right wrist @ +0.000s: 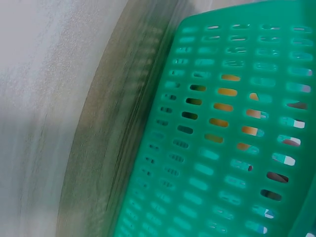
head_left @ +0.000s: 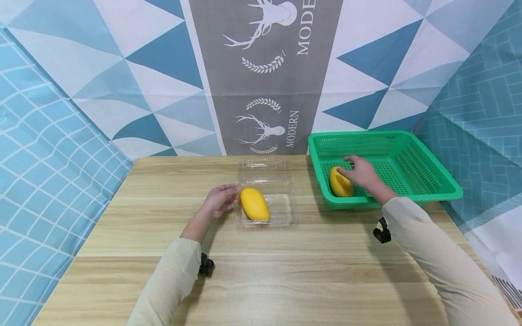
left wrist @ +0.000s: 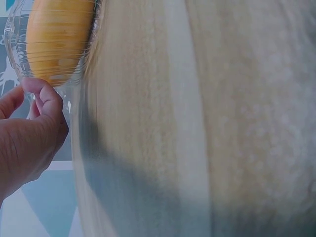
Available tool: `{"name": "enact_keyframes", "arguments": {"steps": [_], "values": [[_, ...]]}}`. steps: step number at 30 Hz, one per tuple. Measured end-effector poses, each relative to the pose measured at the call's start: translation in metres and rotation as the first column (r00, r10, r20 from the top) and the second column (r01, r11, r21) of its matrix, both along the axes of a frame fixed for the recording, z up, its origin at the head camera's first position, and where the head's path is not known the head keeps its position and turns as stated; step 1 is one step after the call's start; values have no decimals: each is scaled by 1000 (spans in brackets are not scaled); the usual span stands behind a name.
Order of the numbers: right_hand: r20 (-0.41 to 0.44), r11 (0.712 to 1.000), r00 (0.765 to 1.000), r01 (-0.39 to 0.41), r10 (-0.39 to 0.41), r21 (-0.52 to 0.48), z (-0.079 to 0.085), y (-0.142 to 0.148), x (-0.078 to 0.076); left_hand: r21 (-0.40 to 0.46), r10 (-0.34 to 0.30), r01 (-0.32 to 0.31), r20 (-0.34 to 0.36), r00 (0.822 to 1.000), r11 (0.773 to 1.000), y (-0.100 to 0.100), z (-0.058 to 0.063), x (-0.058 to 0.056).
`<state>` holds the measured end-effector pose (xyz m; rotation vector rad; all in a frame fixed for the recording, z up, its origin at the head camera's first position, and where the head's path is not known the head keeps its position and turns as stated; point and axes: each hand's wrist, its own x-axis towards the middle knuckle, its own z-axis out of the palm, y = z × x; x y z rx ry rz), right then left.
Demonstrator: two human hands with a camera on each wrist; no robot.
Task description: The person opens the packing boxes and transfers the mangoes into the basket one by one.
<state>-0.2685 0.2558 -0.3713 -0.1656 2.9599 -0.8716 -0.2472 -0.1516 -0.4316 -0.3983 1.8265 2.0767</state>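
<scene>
A yellow mango [head_left: 254, 204] lies in a clear plastic clamshell box [head_left: 281, 209], whose lid is folded back towards the wall. At the box's left edge, my left hand [head_left: 222, 199] pinches the rim between thumb and forefinger; the left wrist view shows these fingers [left wrist: 44, 96] close up. Another yellow mango [head_left: 340, 182] rests at the left end of a green plastic basket [head_left: 432, 197]. My right hand [head_left: 362, 173] reaches over the basket's near wall, thumb and forefinger spread beside that mango. In the right wrist view the slotted basket wall [right wrist: 202, 170] hides most of this hand.
The box and basket stand on a wood-grain table [head_left: 261, 276], near its back edge. Behind them hangs a patterned cloth [head_left: 265, 81], with blue cloths on both sides. A dark wrist device [head_left: 382, 231] sits at the right sleeve, another [head_left: 206, 265] at the left.
</scene>
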Motion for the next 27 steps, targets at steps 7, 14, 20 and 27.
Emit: {"name": "enact_keyframes", "arguments": {"steps": [7, 14, 20, 27], "values": [[14, 998, 1000, 25, -24, -50, 5, 1, 2, -5, -5, 5, -15, 1000, 1000, 0, -1, -1], [-10, 996, 999, 44, -45, -82, 9, 3, 4, -5, -9, 9, -20, 1000, 1000, -1, -1, 0], [-29, 994, 998, 45, -48, -103, 11, 5, 4, -7, -9, 9, -20, 1000, 1000, -1, -1, 0], [-48, 995, 998, 29, -34, -98, 11, 5, 4, -5, -8, 8, -18, 1000, 1000, -1, -2, -1]]}}
